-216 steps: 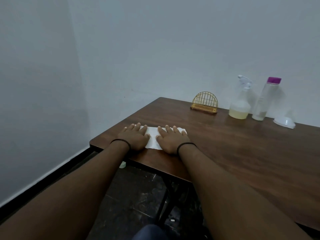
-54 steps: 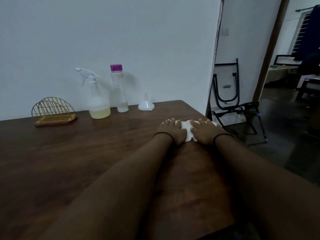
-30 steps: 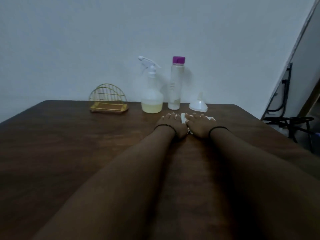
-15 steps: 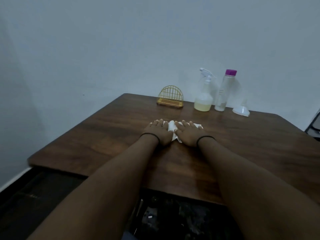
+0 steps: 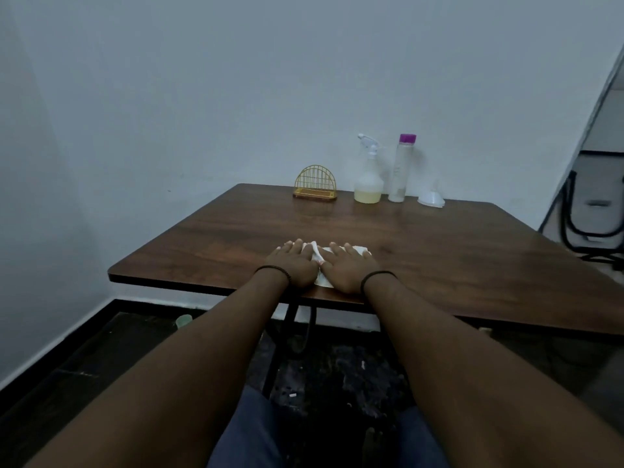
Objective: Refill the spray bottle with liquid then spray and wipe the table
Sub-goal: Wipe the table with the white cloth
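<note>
A: What are the hands doing; are they gripping anything?

B: Neither is gripping; the left hand (image 5: 297,266) and the right hand (image 5: 351,271) are both lying flat, fingers straight, pressing a white cloth (image 5: 320,259) onto the near edge of the table (image 5: 472,265); the cloth is bunching up between them.

A: And where is the spray bottle sitting?

B: The spray bottle (image 5: 368,177) is standing upright at the far edge by the wall, well apart from the hands; it is holding pale yellow liquid in its lower part, with the trigger head on.

A: What else is standing back there?

B: A tall bottle with a purple cap (image 5: 401,168) is standing just beside it; a white funnel (image 5: 431,198) is resting mouth-down to the right; a gold wire holder (image 5: 315,188) is sitting on the left.

A: So how far along is the job looking?

B: Judging by the capped bottles and the idle funnel, refilling is looking finished; whether spraying is done I cannot tell, since no wet patch is showing; wiping seems to be underway, with much of the tabletop possibly remaining.
</note>
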